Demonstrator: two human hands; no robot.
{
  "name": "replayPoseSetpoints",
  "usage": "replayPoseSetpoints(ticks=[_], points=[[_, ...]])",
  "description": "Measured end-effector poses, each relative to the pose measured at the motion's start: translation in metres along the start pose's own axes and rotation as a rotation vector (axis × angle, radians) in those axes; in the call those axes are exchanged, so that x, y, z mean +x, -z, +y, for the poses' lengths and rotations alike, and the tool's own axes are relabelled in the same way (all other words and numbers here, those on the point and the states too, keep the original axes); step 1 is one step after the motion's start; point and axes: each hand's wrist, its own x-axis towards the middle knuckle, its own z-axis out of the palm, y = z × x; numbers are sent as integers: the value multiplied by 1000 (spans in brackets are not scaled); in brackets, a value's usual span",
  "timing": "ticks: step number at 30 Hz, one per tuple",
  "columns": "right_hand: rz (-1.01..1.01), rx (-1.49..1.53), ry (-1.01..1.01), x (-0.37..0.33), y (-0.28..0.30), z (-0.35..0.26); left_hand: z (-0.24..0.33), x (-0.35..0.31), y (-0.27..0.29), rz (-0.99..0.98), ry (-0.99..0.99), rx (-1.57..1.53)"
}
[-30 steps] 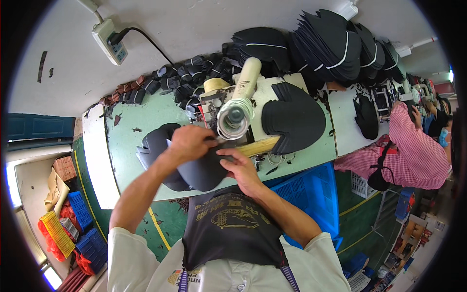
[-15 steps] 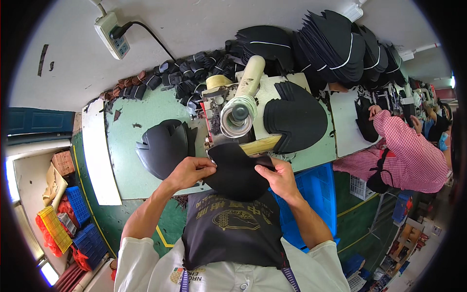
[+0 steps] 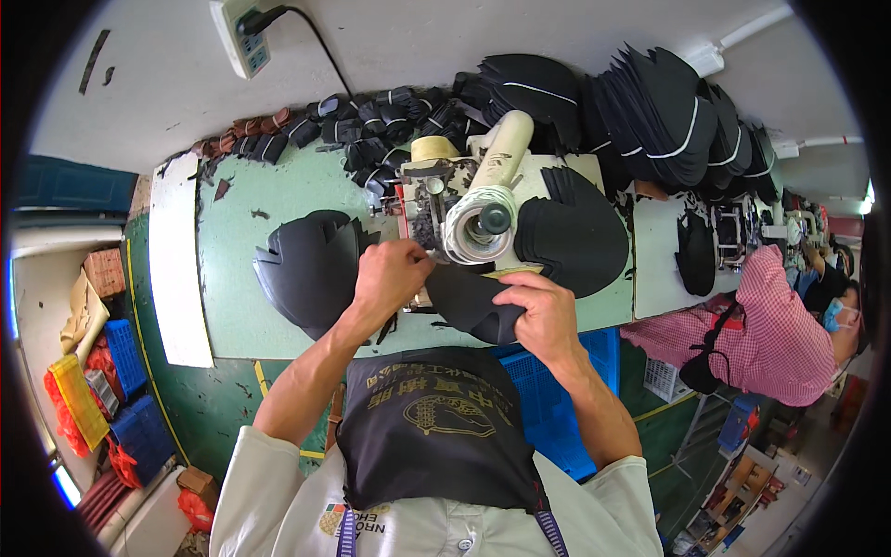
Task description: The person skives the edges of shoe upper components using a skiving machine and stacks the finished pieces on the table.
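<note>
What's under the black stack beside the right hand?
Cream board shows past the far edge of the stack, green tabletop near its lower right. What its middle rests on is covered.

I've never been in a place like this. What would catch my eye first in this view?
Probably the cream machine in the middle of the green table, with the left hand and right hand at a curved black piece just in front of it. Next, the thick black stacks with white bands, at the back right. Then the co-worker's pink checked top at the far right.
</note>
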Motion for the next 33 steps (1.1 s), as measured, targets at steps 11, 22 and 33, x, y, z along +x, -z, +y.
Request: replayPoseSetpoints(ticks=[11,22,33], points=[[520,-51,53,-25,100,-15,-53,-14,19,318,-92,-160],[240,200,100,-48,-55,-12,-147,1,87,307,-178,457],[-145,1046,-413,-37,-111,-33,-3,-4,69,-572,-259,85]])
